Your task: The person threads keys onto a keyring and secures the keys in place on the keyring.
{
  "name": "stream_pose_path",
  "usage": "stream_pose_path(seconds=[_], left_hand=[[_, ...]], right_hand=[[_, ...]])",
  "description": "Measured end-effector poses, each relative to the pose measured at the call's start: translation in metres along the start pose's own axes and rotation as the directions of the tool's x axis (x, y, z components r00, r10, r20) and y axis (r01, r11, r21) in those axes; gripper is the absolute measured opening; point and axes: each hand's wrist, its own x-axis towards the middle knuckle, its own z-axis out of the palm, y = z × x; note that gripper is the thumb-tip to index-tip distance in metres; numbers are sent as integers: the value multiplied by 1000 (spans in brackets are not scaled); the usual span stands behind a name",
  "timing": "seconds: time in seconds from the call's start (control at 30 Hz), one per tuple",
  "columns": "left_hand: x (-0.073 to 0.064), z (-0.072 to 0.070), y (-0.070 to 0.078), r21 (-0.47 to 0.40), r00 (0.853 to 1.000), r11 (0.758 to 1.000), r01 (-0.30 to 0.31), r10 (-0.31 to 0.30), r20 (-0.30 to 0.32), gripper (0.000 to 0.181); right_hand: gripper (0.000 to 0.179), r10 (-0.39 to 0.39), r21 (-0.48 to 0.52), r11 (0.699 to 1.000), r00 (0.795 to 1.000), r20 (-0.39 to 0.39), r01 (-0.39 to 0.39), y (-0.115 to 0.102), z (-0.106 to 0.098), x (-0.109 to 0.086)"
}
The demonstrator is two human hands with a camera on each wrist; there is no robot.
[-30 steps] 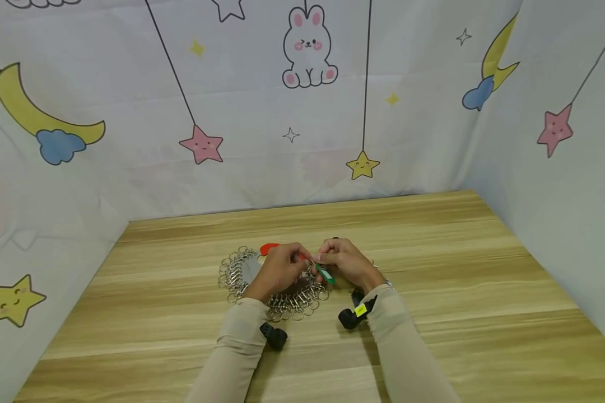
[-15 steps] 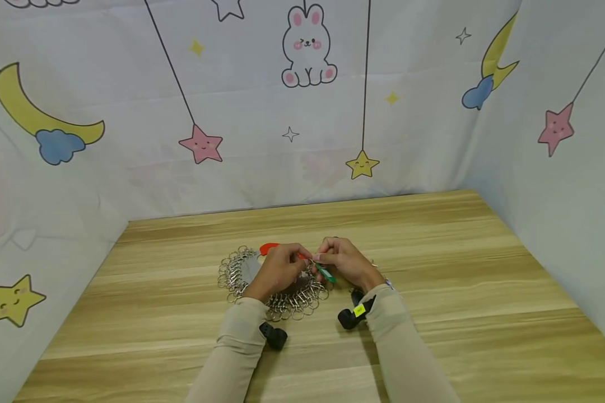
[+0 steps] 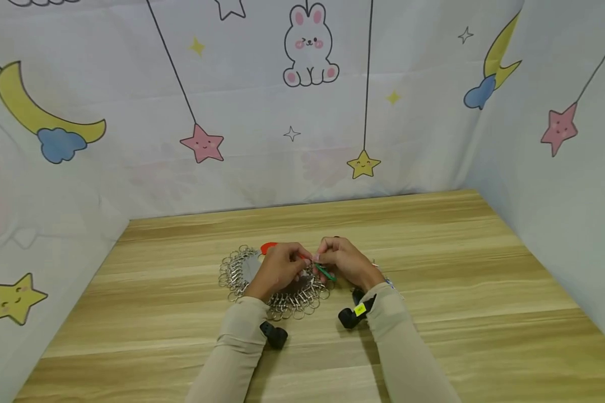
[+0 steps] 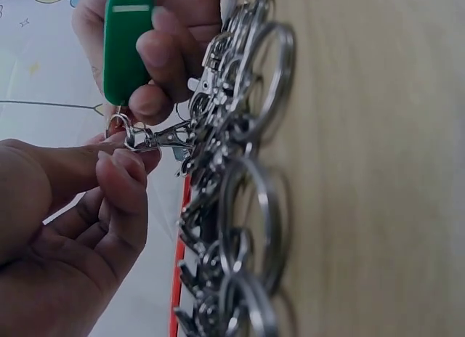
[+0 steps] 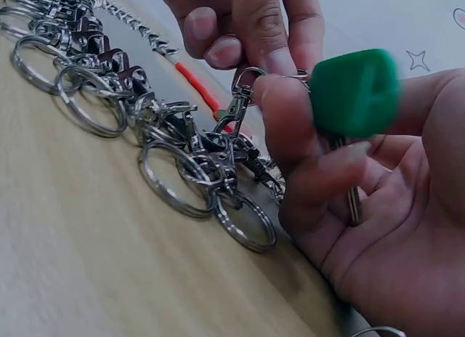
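My left hand point(image 3: 278, 271) pinches a split ring point(image 4: 142, 137) on a metal swivel clasp point(image 4: 174, 136) between thumb and forefinger. Facing it, my right hand point(image 3: 347, 261) holds a green key tag point(image 4: 129, 50) by its ring end, its fingers curled. The two hands' fingertips meet at the ring. In the right wrist view the green tag point(image 5: 356, 94) is blurred, and a slim metal shank point(image 5: 354, 192) like a key's shows below it. Beneath the left hand lies a round grey plate point(image 3: 250, 268) edged with several clasps and split rings point(image 3: 294, 308).
A red piece point(image 3: 269, 247) shows at the plate's far edge, partly behind the left hand. Small metal bits point(image 3: 375, 265) lie beyond the right wrist. The wood-grain table point(image 3: 459, 313) is bordered by printed white cloth point(image 3: 262, 112) at back and sides.
The green key tag has turned, so its white label face, seen earlier in the head view, now shows edge-on. Both hands stay almost in place.
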Motion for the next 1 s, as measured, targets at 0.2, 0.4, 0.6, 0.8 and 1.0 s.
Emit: stream_pose_path(seconds=[0.2, 0.4, 0.6, 0.8, 1.0], left_hand=[[-1, -1, 0, -18, 999, 1000, 8, -8, -33, 8], [0, -2, 0, -74, 998, 996, 56, -58, -32, 7], [1, -1, 1, -88, 996, 992, 88, -89, -17, 8], [0, -2, 1, -55, 999, 998, 43, -43, 7, 13], [-1, -6, 0, -5, 995, 1000, 9, -8, 100, 26]], right_hand=[[20, 42, -77, 996, 999, 10, -41, -2, -5, -3], [23, 48, -239, 970, 999, 2, -46, -4, -8, -6], [25, 25, -279, 960, 999, -20, -29, -3, -9, -5], [15, -18, -258, 966, 1000, -19, 13, -2, -12, -6], [15, -47, -249, 968, 999, -15, 42, -3, -14, -8]])
